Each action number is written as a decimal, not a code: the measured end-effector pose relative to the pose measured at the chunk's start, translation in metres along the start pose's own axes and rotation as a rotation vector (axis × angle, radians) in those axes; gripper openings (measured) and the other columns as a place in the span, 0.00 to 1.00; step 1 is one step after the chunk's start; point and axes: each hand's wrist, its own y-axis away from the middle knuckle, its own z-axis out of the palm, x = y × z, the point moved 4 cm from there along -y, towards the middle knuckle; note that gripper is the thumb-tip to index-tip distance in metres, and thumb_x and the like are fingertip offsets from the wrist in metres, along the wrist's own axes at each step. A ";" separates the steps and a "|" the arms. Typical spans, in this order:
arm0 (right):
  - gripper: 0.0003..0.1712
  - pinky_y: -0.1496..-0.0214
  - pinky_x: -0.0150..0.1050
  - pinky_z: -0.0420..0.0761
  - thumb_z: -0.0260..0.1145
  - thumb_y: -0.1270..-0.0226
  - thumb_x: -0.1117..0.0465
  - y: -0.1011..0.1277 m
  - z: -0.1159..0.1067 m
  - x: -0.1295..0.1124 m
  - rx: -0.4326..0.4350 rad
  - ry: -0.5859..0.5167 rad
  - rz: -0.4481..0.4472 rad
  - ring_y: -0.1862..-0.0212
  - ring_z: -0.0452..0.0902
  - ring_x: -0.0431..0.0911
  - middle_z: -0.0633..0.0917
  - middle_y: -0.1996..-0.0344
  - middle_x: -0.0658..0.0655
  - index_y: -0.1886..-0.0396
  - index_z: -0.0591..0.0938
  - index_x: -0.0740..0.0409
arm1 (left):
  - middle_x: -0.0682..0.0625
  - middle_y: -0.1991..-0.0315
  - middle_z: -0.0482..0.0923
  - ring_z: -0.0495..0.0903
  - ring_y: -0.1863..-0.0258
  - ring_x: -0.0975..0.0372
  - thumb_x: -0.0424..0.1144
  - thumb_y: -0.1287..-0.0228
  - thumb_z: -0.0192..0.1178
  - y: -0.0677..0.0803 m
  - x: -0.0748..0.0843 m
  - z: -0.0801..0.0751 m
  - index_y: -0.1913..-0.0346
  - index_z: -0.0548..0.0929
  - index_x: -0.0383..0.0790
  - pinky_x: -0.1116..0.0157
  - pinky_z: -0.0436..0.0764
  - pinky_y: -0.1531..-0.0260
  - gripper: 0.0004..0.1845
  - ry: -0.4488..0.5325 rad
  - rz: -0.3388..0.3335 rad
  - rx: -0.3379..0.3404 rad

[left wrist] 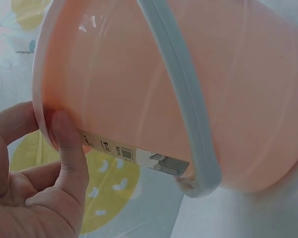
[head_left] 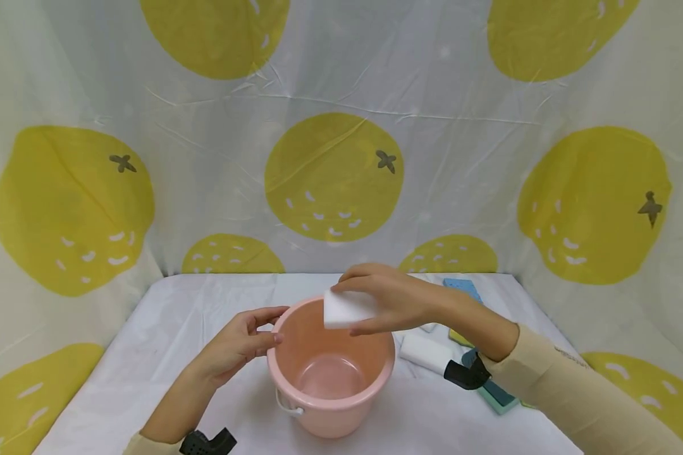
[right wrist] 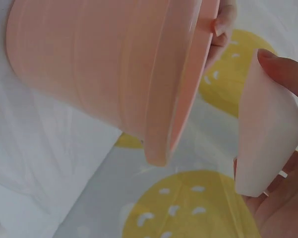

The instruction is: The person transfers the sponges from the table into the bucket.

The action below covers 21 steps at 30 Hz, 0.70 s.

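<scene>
A pink plastic bucket [head_left: 331,404] stands upright on the white cloth, its pale handle [left wrist: 183,89] hanging down the side. My left hand [head_left: 241,344] pinches the rim at the left, thumb and fingers on either side of it. A paper label [left wrist: 134,153] shows on the bucket near that thumb. Over the bucket's mouth, my right hand [head_left: 395,300] holds a white block-shaped sponge [head_left: 347,309] between thumb and fingers. In the right wrist view the sponge [right wrist: 268,129] is apart from the rim.
To the right of the bucket lie another white block [head_left: 427,352], a blue sponge [head_left: 463,288], and a green scouring sponge [head_left: 498,399], partly behind the right arm. A lemon-print curtain [head_left: 332,177] hangs behind and at both sides of the table [head_left: 205,297].
</scene>
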 end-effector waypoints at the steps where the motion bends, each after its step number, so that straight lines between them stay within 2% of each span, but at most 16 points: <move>1: 0.36 0.40 0.45 0.76 0.77 0.37 0.43 -0.002 0.001 0.000 -0.002 0.001 -0.005 0.39 0.73 0.47 0.79 0.40 0.50 0.33 0.81 0.54 | 0.38 0.44 0.72 0.84 0.57 0.59 0.29 0.32 0.64 0.000 0.000 0.000 0.26 0.63 0.19 0.63 0.84 0.54 0.35 0.000 -0.004 0.002; 15: 0.35 0.36 0.42 0.75 0.76 0.36 0.45 -0.026 0.016 -0.009 -0.069 0.029 -0.054 0.39 0.74 0.46 0.80 0.41 0.52 0.35 0.81 0.57 | 0.35 0.39 0.71 0.84 0.55 0.59 0.30 0.31 0.63 0.001 0.001 0.000 0.26 0.63 0.21 0.63 0.83 0.53 0.35 -0.016 -0.020 0.013; 21: 0.36 0.33 0.46 0.73 0.76 0.36 0.45 -0.027 0.017 -0.007 -0.085 0.050 -0.044 0.36 0.73 0.49 0.79 0.38 0.54 0.34 0.81 0.60 | 0.36 0.36 0.70 0.83 0.54 0.59 0.30 0.30 0.63 0.000 0.001 0.000 0.26 0.63 0.21 0.62 0.83 0.52 0.35 -0.012 -0.027 0.012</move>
